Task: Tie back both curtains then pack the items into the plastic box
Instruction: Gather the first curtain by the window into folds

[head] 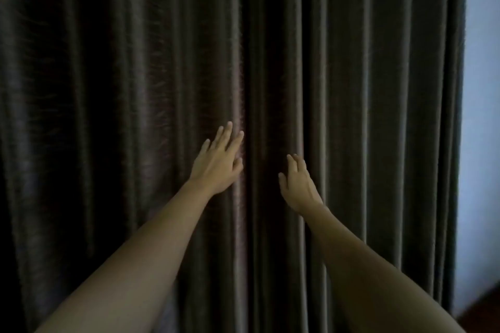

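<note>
Head view: left hand (220, 162) flat, fingers straight and spread, on left dark curtain (121, 116) edge. Right hand (299, 184) fingers straight, holding nothing, at right dark curtain (378, 116) fold. Pale wall (481, 116) far right of right hand.

Left curtain (121, 116) beside right curtain (365, 116), wall (481, 89) rightmost

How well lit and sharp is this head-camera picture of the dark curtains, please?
Head view: dim throughout, the dark pleated fabric curtains sinking to near black at the left edge; the pale blue wall strip on the right is brightest; the left hand and right hand read clearly but softly; folds bow slightly near the edges.
</note>
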Tool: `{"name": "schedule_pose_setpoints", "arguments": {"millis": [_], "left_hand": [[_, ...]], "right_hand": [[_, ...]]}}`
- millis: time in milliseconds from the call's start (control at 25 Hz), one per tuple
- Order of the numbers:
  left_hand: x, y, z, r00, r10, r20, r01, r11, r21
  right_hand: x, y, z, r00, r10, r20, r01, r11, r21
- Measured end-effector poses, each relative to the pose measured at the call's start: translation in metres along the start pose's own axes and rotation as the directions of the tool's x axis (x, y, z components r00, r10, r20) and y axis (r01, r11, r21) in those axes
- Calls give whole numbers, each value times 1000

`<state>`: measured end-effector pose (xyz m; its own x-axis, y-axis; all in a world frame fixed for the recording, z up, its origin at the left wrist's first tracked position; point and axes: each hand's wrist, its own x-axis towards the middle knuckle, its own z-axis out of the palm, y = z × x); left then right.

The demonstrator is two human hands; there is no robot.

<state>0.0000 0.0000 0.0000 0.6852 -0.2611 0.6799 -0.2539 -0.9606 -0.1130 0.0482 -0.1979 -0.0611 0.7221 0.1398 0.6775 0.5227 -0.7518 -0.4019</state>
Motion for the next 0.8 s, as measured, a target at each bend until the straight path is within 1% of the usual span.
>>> {"name": "schedule_pose_setpoints", "arguments": {"millis": [40,120,200,280,360,400,520,560,640,680,800], "left_hand": [[12,0,5,999,11,-40,-10,999,32],[37,-2,13,996,-11,-84,17,997,73],[61,-4,26,992,-62,-107,77,986,145],[82,-4,33,981,-116,-155,151,958,242],[100,-7,32,966,-160,-201,210,944,256],[108,-9,30,954,-190,-232,244,942,230],[124,-24,20,897,-234,-375,307,940,148],[126,-29,16,879,-240,-412,309,945,110],[129,-39,5,859,-241,-451,286,958,32],[129,-44,-3,848,-239,-474,297,954,49],[125,-54,-25,821,-192,-538,357,908,219]], "right_hand": [[14,8,1,999,20,-41,-19,1000,22],[46,22,4,994,59,-96,-51,995,89],[82,30,9,990,97,-98,-79,983,168],[114,37,16,991,93,-95,-61,952,300],[141,39,21,997,24,-71,11,893,449],[153,41,27,997,-28,-72,60,870,489],[182,34,53,964,-164,-210,242,868,434],[188,28,62,947,-197,-253,295,845,446],[196,15,82,910,-283,-303,404,769,496],[197,7,90,897,-327,-296,439,732,521],[197,-16,115,870,-434,-234,487,681,547]]}}
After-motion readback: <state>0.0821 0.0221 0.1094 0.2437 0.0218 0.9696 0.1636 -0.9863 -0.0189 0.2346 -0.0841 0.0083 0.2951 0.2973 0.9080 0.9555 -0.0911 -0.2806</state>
